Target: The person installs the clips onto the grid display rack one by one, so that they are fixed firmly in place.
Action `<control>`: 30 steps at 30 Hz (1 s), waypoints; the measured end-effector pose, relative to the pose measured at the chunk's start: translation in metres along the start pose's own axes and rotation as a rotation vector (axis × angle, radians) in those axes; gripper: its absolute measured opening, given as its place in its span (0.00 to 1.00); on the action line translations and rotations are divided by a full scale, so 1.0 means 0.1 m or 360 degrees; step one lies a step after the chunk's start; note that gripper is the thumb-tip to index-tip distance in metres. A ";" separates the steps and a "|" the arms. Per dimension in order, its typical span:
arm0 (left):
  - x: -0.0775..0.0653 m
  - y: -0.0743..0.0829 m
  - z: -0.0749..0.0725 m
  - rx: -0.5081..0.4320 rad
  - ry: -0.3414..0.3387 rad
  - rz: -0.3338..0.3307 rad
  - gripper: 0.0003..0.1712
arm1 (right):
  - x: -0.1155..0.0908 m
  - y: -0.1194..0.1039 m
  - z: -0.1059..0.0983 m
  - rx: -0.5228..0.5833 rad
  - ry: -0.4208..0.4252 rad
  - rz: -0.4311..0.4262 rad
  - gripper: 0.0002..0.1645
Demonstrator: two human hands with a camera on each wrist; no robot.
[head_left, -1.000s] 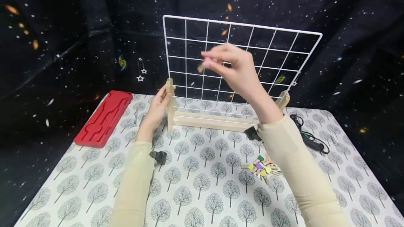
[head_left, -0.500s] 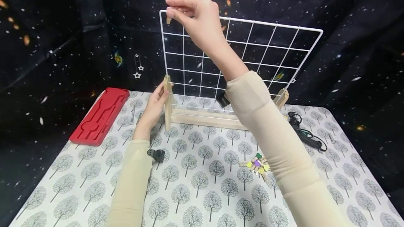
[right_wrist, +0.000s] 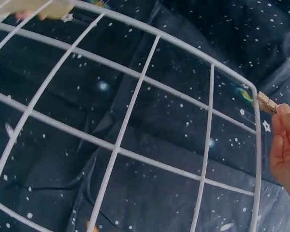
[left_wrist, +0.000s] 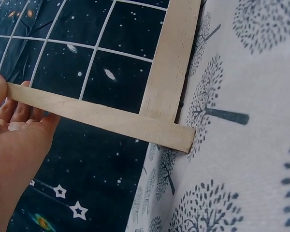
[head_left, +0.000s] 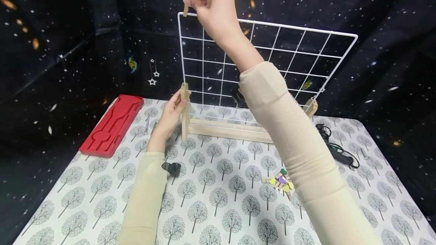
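A white wire grid panel [head_left: 304, 29] stands in a wooden stand. My left hand [head_left: 169, 118] grips the stand's left upright [head_left: 185, 116]; in the left wrist view, the thumb lies on the upright's [left_wrist: 101, 114] upper end with the fingers behind. Up at the grid's top left corner, my right hand [head_left: 216, 10] pinches a small wooden clothespin [head_left: 185, 11] between thumb and fingertips. In the right wrist view the clothespin [right_wrist: 266, 102] points at the corner wire, its tip at the wire. Whether its jaws are clamped there I cannot tell.
A pile of small clothespins with coloured hearts [head_left: 282, 180] lies below the right sleeve. A red moulded tray [head_left: 112, 126] sits at the left edge of the tree-patterned tablecloth [head_left: 204, 214]. A black corded tool [head_left: 338, 156] lies at the right. Thin metal pieces [head_left: 147, 124] are near the left arm.
The right hand has moved up and left from before the grid's middle, carrying the clothespin to the top left corner. The left hand stays on the upright.
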State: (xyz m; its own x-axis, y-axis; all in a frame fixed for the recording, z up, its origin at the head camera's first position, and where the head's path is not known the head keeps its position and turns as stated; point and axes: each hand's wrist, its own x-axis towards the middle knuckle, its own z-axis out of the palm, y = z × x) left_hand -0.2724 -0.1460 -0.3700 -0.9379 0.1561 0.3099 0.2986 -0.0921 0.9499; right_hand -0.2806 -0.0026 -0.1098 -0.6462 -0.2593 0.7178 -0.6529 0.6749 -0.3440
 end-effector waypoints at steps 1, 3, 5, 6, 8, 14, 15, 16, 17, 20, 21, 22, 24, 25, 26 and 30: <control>0.00 0.00 0.01 0.0002 -0.0005 0.0004 0.27 | 0.00 0.01 -0.01 -0.0046 -0.0008 -0.0022 0.11; 0.01 0.00 0.03 -0.0002 -0.0015 0.0011 0.27 | 0.00 0.02 -0.02 -0.0101 -0.0033 -0.0037 0.11; 0.02 0.00 0.05 -0.0013 -0.0030 0.0011 0.28 | 0.00 0.03 -0.02 -0.0091 -0.0089 -0.0010 0.12; 0.02 -0.01 0.06 -0.0016 -0.0034 0.0007 0.28 | -0.01 0.03 -0.01 -0.0079 -0.0117 0.0001 0.12; 0.01 -0.01 0.07 -0.0021 -0.0037 -0.0004 0.28 | -0.01 0.02 -0.01 -0.0054 -0.0148 0.0032 0.13; 0.01 0.00 0.10 -0.0028 -0.0048 -0.0002 0.28 | -0.02 0.01 0.00 -0.0035 -0.0161 0.0109 0.17; 0.01 0.00 0.09 -0.0026 -0.0045 -0.0004 0.27 | -0.03 0.01 0.00 -0.0057 -0.0157 0.0086 0.18; 0.00 0.00 0.08 -0.0024 -0.0044 -0.0008 0.28 | -0.04 0.01 0.01 -0.0087 -0.0139 0.0048 0.19; -0.01 0.00 0.08 -0.0029 -0.0043 -0.0016 0.28 | -0.06 0.02 0.01 -0.0122 -0.0116 0.0010 0.20; -0.05 0.00 0.06 -0.0037 -0.0030 -0.0038 0.28 | -0.19 0.05 -0.01 -0.0108 0.0017 -0.0140 0.18; -0.07 0.00 0.05 -0.0042 -0.0023 -0.0046 0.28 | -0.25 0.07 -0.02 -0.0068 0.0051 -0.0190 0.18; -0.08 0.00 0.03 -0.0044 -0.0014 -0.0052 0.28 | -0.34 0.10 -0.02 -0.0020 0.0078 -0.0253 0.16; -0.09 0.02 0.00 -0.0038 0.0014 -0.0052 0.28 | -0.54 0.20 -0.01 0.0101 0.0094 -0.0410 0.13; -0.09 0.03 -0.02 -0.0031 0.0028 -0.0048 0.28 | -0.67 0.26 0.01 0.0146 0.0060 -0.0471 0.13; -0.09 0.04 -0.04 -0.0029 0.0042 -0.0044 0.28 | -0.80 0.33 0.03 0.0170 0.0007 -0.0517 0.14; -0.07 0.07 -0.12 -0.0008 0.0054 -0.0023 0.28 | -1.43 0.66 0.14 0.0181 -0.0255 -0.0604 0.16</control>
State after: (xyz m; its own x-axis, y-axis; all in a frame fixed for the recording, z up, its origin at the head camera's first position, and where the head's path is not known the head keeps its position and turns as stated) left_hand -0.2656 -0.1593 -0.3657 -0.9476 0.1239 0.2944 0.2839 -0.0952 0.9541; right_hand -0.2368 0.0694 -0.2441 -0.3990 -0.5845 0.7065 -0.8898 0.4327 -0.1446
